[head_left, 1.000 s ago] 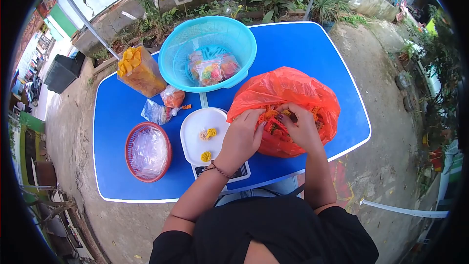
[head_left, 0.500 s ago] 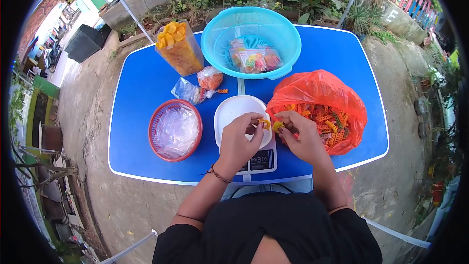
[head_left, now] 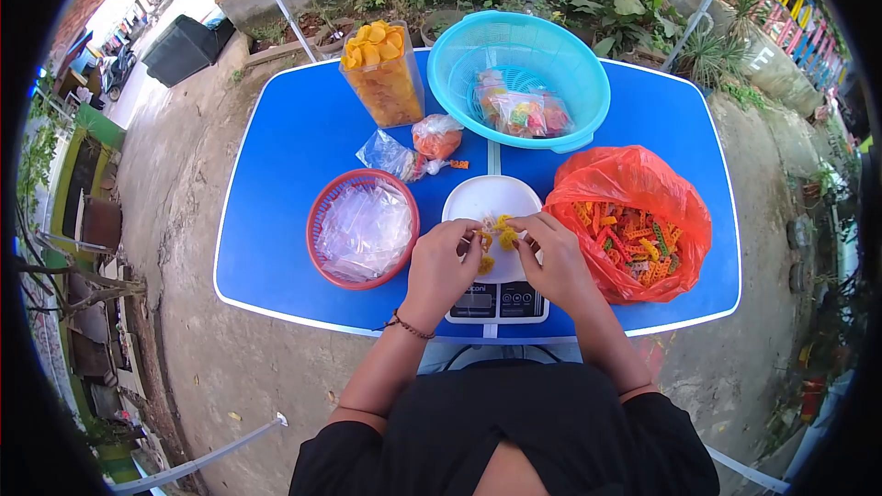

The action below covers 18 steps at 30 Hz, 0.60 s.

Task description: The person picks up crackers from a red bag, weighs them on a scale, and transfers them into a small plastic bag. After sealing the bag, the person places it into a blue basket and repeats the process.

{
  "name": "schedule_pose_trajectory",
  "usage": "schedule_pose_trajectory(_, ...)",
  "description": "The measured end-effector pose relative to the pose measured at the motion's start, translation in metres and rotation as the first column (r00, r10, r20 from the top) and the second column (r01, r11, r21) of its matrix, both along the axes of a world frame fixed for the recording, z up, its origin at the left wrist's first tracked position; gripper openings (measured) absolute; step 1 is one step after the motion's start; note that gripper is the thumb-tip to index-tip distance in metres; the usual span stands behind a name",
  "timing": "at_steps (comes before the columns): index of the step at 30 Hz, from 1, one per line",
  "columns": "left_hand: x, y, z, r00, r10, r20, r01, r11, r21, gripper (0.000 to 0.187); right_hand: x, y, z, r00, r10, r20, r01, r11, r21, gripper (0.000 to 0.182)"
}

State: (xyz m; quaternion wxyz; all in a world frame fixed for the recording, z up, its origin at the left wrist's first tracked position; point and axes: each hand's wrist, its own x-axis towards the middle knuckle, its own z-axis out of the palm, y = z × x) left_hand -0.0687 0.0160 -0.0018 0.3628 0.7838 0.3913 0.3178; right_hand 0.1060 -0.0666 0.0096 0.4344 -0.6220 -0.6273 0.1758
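Note:
A white digital scale (head_left: 497, 298) with a white round tray (head_left: 491, 197) stands on the blue table (head_left: 285, 156). My left hand (head_left: 444, 268) and my right hand (head_left: 554, 262) hover over the tray, fingertips pinching small yellow and orange snack pieces (head_left: 501, 237). More pieces lie on the tray under my fingers. To the right, an open orange plastic bag (head_left: 634, 184) holds several orange, yellow and green snack pieces (head_left: 629, 239).
A red basket (head_left: 322, 202) holds clear plastic bags. A turquoise basket (head_left: 459, 64) at the back holds filled snack packets. A tall clear bag of yellow chips (head_left: 381, 73) and two small filled packets (head_left: 413, 152) stand behind the scale. Dirt ground surrounds the table.
Both hands came out of the orange bag and moved left over the scale tray, carrying snack pieces. The bag's mouth now lies open and uncovered.

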Motion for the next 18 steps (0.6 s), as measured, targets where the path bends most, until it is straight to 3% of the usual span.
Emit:
schedule_pose_trajectory(4, 0.005, -0.006, 0.010, 0.992, -0.050, 0.113, 0.064, 0.990, -0.124, 0.017, -0.008, -0.005, 0.010, 0.984, 0.033, -0.176, -0.038, 0.999, -0.024, 0.026)
schedule_pose_trajectory(10, 0.001, -0.010, 0.012, 0.982, -0.069, 0.176, 0.100, 0.980, -0.170, 0.018, -0.001, -0.010, 0.005, 0.989, -0.014, -0.146, 0.008, 0.999, -0.042, 0.020)
schedule_pose_trajectory(13, -0.012, -0.006, 0.026, 0.965, -0.134, -0.226, 0.117, 0.989, -0.088, 0.018, 0.004, -0.013, 0.006, 0.990, -0.058, -0.131, 0.046, 0.995, -0.086, 0.020)
schedule_pose_trajectory(16, -0.015, -0.005, 0.011, 0.941, -0.189, -0.280, 0.203, 0.979, 0.022, 0.020, 0.005, -0.013, 0.005, 0.990, -0.045, -0.136, 0.034, 0.996, -0.087, 0.020)
schedule_pose_trajectory(18, -0.010, -0.005, 0.003, 0.956, -0.115, -0.270, 0.146, 0.985, 0.094, 0.018, 0.002, -0.011, 0.001, 0.988, -0.042, -0.148, 0.034, 0.998, -0.055, 0.020)
